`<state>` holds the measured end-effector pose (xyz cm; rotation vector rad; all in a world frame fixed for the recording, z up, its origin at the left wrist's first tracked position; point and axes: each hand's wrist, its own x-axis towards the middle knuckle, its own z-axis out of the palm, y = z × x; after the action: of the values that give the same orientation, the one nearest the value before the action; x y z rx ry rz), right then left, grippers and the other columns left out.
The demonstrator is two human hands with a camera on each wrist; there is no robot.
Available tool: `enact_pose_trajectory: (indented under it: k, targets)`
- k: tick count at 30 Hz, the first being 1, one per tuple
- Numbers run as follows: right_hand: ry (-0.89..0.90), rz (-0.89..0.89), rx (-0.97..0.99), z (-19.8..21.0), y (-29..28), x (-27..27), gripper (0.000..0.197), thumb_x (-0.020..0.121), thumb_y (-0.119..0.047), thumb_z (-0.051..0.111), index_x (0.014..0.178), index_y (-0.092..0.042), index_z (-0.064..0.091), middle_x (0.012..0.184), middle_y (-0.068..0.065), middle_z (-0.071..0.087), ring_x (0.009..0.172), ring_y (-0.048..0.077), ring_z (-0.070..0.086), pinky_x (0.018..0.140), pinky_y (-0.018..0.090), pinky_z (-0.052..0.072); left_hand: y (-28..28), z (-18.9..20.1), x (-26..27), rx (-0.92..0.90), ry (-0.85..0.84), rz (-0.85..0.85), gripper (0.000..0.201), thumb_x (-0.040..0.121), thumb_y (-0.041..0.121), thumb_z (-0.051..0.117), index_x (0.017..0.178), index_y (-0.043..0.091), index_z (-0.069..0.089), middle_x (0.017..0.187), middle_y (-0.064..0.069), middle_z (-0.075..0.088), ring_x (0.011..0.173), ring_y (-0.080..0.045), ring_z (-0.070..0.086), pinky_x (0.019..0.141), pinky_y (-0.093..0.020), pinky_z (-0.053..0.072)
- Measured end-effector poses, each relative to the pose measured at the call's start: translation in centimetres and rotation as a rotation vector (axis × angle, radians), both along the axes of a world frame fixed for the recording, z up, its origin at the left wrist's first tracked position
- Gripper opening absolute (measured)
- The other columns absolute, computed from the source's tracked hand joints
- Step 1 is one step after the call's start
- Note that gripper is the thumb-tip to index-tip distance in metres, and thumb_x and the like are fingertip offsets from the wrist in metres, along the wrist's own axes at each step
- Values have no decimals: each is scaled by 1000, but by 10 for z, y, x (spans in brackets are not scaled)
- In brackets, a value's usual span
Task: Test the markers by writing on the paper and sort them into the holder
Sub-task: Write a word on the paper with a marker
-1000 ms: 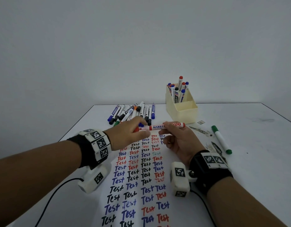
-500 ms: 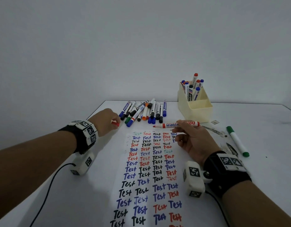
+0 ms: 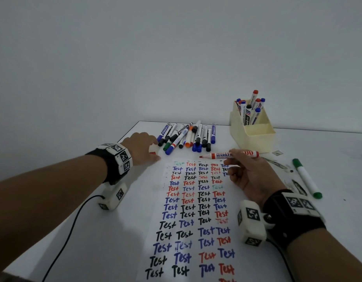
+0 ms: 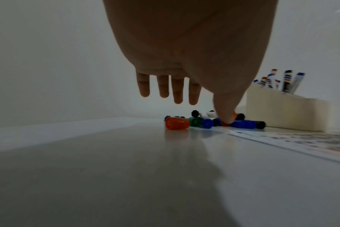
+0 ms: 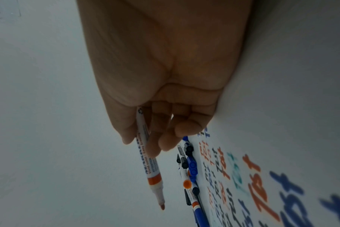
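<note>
My right hand (image 3: 235, 159) pinches an uncapped red marker (image 3: 222, 155) level above the top edge of the paper (image 3: 196, 210), tip pointing left. In the right wrist view thumb and fingers of the right hand (image 5: 140, 145) curl round the marker's barrel (image 5: 145, 158). The left hand (image 3: 153, 148) hovers left of the paper with fingers (image 4: 178, 92) straight. Its red cap (image 4: 177, 125) lies on the table under them, free of the hand. The cream holder (image 3: 255, 137) stands at the back right with several markers upright in its rear compartment.
A pile of capped markers (image 3: 188, 137) lies at the back, just beyond the paper and right of the left hand. One green marker (image 3: 307, 178) lies apart on the right. A black cable (image 3: 74, 216) runs along the table on the left. The table's left edge is close.
The left hand pulled the red cap off the marker, carried it left to the table and let it go. The right hand kept the marker level, tip now bare.
</note>
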<state>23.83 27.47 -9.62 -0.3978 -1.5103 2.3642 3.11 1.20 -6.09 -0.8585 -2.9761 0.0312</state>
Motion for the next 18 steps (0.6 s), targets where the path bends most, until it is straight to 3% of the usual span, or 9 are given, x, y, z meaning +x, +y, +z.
enact_pose_trajectory:
  k: [3,6,10,14,18]
  targets:
    - [-7,-4,-24,1,0,1,11,99,-20,66,101,-10,67,77,10,71,57,16,58,50,24,49,5,1,18,11,35,-177,79,81,78,56,144,33,43,146,5,43,134,-22,37,110,-43,36]
    - [-14,-14,-55,2,-1,1,11,98,-21,66,98,-10,67,74,8,68,57,15,56,50,23,50,12,-1,46,-83,-140,-340,111,71,94,34,158,27,17,166,1,9,151,-22,9,121,-45,15]
    - [11,-57,-113,2,0,1,11,95,-23,71,93,-15,65,75,6,65,59,14,58,53,24,53,19,-13,68,-325,-374,-363,119,71,89,41,158,28,-14,164,2,-24,151,-22,-19,122,-48,-1]
    - [78,-114,-210,3,0,2,11,100,-19,64,99,-8,64,80,12,73,65,22,71,59,29,62,22,-20,66,-483,-403,-338,137,48,105,26,152,33,-27,161,2,-33,149,-24,-26,121,-47,-6]
    - [121,-182,-280,6,9,5,14,104,-15,54,104,-2,60,97,27,75,76,31,76,65,34,64,22,-20,67,-489,-397,-343,137,48,104,25,152,32,-27,161,-1,-32,150,-25,-24,121,-47,-5]
